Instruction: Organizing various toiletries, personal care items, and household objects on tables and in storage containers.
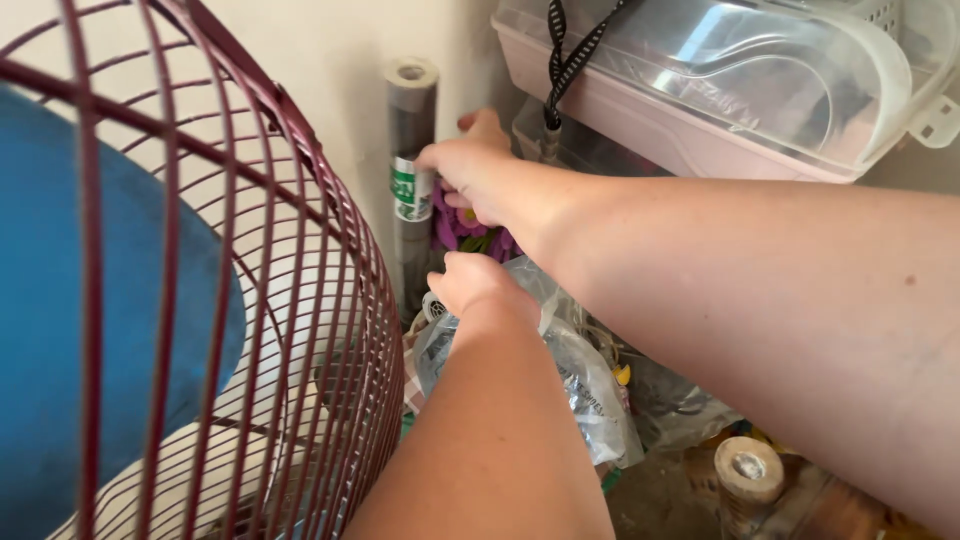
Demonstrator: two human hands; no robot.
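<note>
Against the wall, the right hand (pixel 470 165) touches the upright grey roll (pixel 411 180), its grip hidden from view; the left hand (pixel 478 285) presses a clear plastic bag (pixel 590 390), fingers curled. Nudged, the roll could topple toward the maroon wire cage (pixel 300 250).

right hand (pixel 470 165) upper centre, fingers on grey roll (pixel 410 150) standing against wall | left hand (pixel 480 285) centre, on clear bag (pixel 590 390) | purple flowers (pixel 462 230) between hands | maroon cage (pixel 250 300) left | pink bin (pixel 720 90) upper right | wooden post (pixel 748 480) lower right
</note>
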